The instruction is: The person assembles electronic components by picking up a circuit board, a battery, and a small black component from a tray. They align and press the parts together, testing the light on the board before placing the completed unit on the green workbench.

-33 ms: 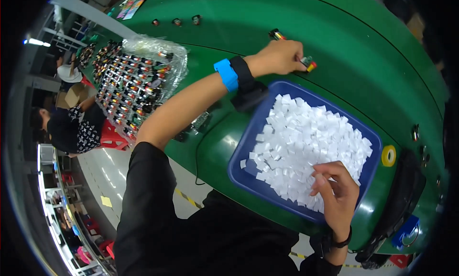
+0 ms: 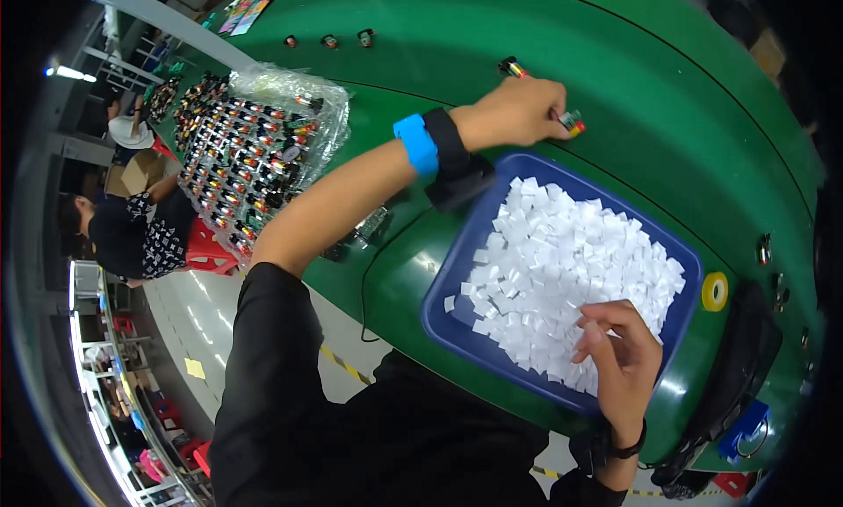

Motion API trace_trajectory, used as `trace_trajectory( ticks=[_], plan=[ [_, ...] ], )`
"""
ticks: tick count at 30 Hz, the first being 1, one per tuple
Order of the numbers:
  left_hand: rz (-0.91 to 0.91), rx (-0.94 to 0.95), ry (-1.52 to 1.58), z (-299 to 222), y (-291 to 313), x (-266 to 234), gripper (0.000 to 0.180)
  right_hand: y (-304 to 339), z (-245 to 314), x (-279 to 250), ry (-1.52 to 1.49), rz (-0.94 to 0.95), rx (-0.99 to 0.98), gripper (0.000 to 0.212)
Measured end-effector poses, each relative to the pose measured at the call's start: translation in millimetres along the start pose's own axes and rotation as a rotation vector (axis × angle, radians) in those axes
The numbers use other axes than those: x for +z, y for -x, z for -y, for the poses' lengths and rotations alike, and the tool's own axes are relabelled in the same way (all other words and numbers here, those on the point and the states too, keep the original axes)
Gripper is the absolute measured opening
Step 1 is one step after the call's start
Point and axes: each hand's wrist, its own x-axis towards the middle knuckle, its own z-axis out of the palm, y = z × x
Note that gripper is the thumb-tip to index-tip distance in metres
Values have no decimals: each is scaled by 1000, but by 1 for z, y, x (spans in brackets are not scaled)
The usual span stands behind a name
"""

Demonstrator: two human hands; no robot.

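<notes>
My left hand (image 2: 520, 112) reaches across the far side of the green table, its fingers closed in a pinch on a small electronic part (image 2: 572, 124) with a green body and a red-and-yellow end. Just beyond the knuckles lies a similar part (image 2: 514, 67). Below that arm stands a blue plastic tray (image 2: 443, 305), filled with many small white square pieces (image 2: 562, 270). Over the tray's near right area hovers my right hand (image 2: 623, 353), fingers loosely curled and the thumb slightly apart from the index finger. No piece shows between its fingertips.
Bubble wrap (image 2: 325, 107) with rows of similar parts covers the left. Three parts (image 2: 329, 42) lie at the far left, several more (image 2: 764, 250) at the right. A yellow tape roll (image 2: 715, 291) and a black bag (image 2: 733, 366) flank the tray. A person (image 2: 123, 235) sits at left.
The whole view has shifted very slightly. Both hands keep nearly the same pose, the left still pinching the part on the table.
</notes>
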Motion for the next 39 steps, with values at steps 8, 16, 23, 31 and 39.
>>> trace_trajectory(
  ticks=[8,16,23,31,39],
  plan=[
    [-80,400,-250,-142,82,-17,16,-14,21,10,499,-552,-448,24],
    [-99,363,-266,-164,119,-10,19,-5,18,-5,877,-206,-500,26],
    [-140,87,270,-169,139,-8,28,-2,17,-20,1017,-328,-731,14],
    [528,-397,1448,-133,114,9,42,-3,12,-18,1001,-304,-824,24],
    [279,-381,1245,-137,114,9,30,-23,5,-9,719,-306,-411,21]
  ],
)
